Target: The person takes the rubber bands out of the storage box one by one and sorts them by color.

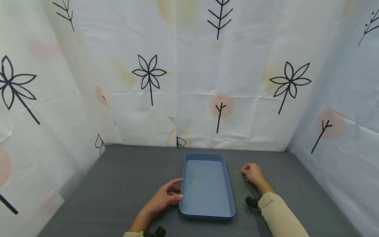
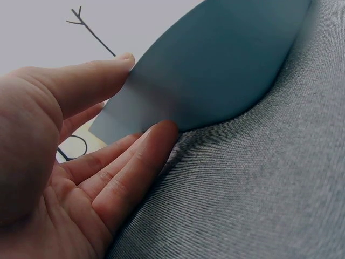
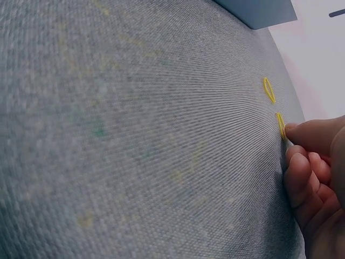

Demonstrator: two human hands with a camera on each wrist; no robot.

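A blue rectangular tray (image 1: 207,194) lies on the grey table. My left hand (image 1: 165,197) is at the tray's left side, fingers fairly straight; in the left wrist view the fingertips (image 2: 163,131) touch its outer wall. Right of the tray are two small yellow rubber bands, side by side on the cloth. My right hand (image 1: 254,173) has curled fingers and pinches the end of the nearer yellow rubber band (image 3: 281,125). The other yellow band (image 3: 269,90) lies just beyond it. Inside the tray, near its left wall, are several thin rubber bands (image 1: 193,177), blue-green and yellowish.
Grey cloth (image 1: 127,184) covers the table. A white curtain (image 1: 189,75) with dark plant drawings stands behind and at both sides of it. Each wrist wears a black strap (image 1: 252,201) near the light sleeve (image 1: 279,210).
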